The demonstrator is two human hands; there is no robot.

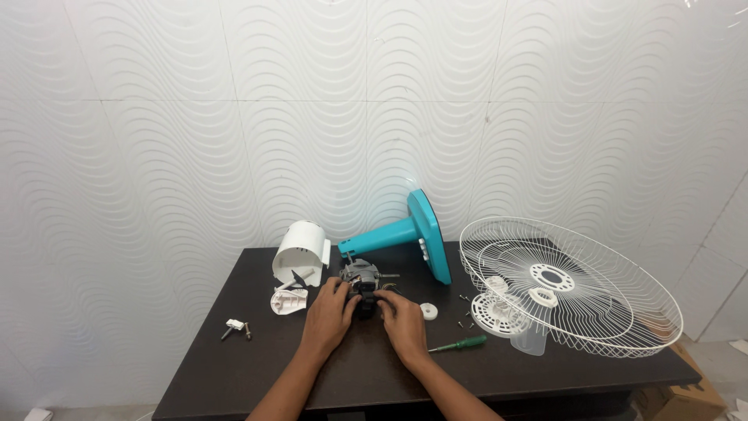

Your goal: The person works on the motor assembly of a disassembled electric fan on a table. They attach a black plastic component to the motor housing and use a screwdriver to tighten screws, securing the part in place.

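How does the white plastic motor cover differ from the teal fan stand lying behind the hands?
The white plastic motor cover is short, rounded and hollow; the teal fan stand is a long arm ending in a flat disc base. The cover sits at the left, behind the left hand; the stand lies on its side toward the middle, base propped on edge. Both rest untouched on the dark table near the wall.

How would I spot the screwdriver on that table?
Start at the big white wire fan grille on the right of the dark table. Just left of its lower edge, near the right hand, lies the screwdriver: the only green-handled, slim tool there.
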